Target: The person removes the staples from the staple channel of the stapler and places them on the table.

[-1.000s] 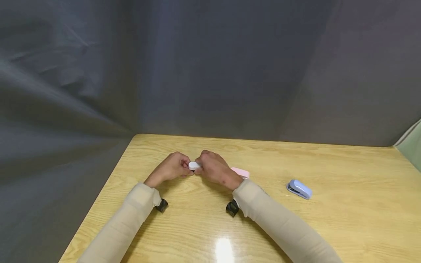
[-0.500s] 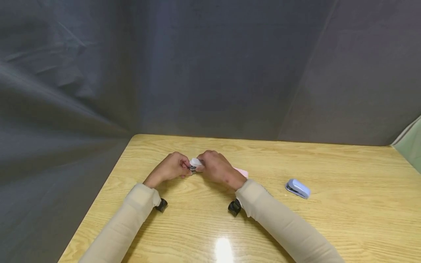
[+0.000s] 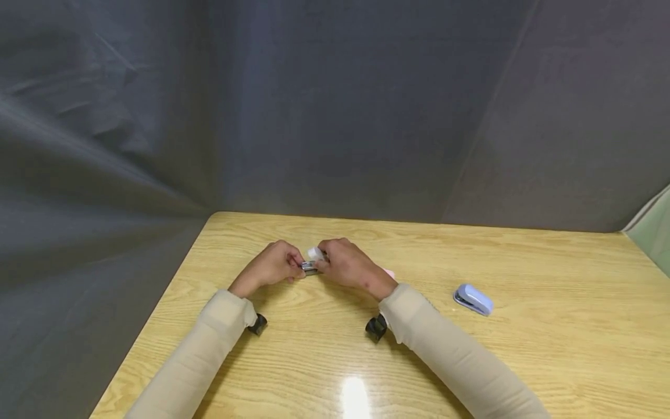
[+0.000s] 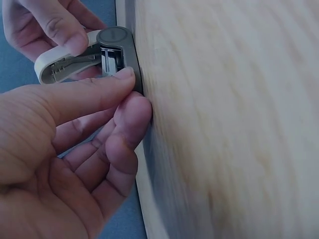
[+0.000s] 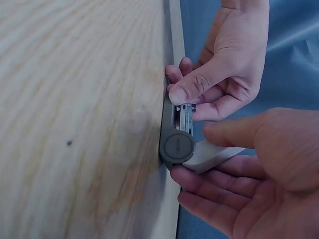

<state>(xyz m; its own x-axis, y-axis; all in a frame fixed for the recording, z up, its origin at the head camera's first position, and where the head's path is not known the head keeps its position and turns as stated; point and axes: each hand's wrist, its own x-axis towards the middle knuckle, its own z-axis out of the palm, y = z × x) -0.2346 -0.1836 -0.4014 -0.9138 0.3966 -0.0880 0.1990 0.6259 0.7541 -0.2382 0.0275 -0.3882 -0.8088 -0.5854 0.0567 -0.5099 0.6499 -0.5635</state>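
A small white and grey stapler (image 3: pixel 310 267) stands on the wooden table between both hands. Its white top cover (image 4: pixel 46 64) is swung well up from the grey base, baring the metal staple channel (image 5: pixel 186 118). With thumb and fingers, my left hand (image 3: pixel 274 265) pinches the front end of the base. My right hand (image 3: pixel 345 262) holds the raised cover near the round grey hinge (image 5: pixel 178 146), its thumb on one side and fingers on the other. The fingers partly hide the base in the head view.
A light blue stapler (image 3: pixel 473 299) lies on the table (image 3: pixel 549 326) to the right. A pink object (image 3: pixel 389 273) shows only slightly from behind the right wrist. Dark sheeting (image 3: pixel 340 116) hangs behind the table and along its left side.
The white cover has swung up and toward the right hand, exposing the metal channel. My right hand has shifted slightly right and now hides more of the pink object. The left hand keeps its pinch.
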